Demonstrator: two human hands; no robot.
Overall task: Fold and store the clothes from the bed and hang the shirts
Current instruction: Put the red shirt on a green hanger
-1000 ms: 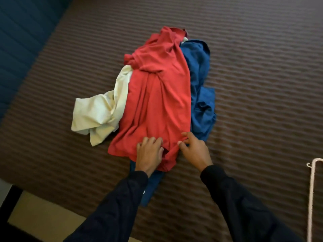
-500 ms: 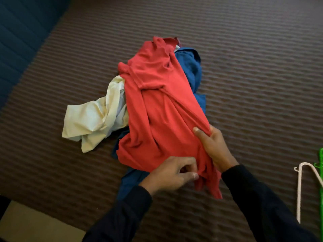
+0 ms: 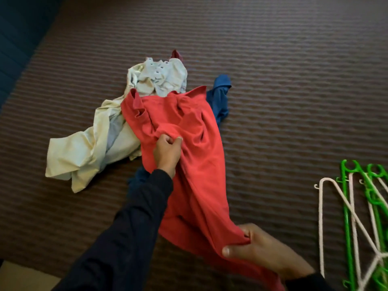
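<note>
On the brown ribbed bed (image 3: 294,80), the crumpled cream cloth garment (image 3: 84,152) lies toward the left edge, and just beside it the left hand (image 3: 167,153) pinches a fold of the red cotton shirt (image 3: 195,164) near its middle. The right hand (image 3: 262,253) grips the shirt's lower part near the bed's front edge. To lift the shirt free, both hands should probably work toward the shoulders so it hangs straight, dragging neither the cream garment nor the blue garment (image 3: 220,101) beneath, before reaching for the green and white plastic hangers (image 3: 357,217) at the right edge.
</note>
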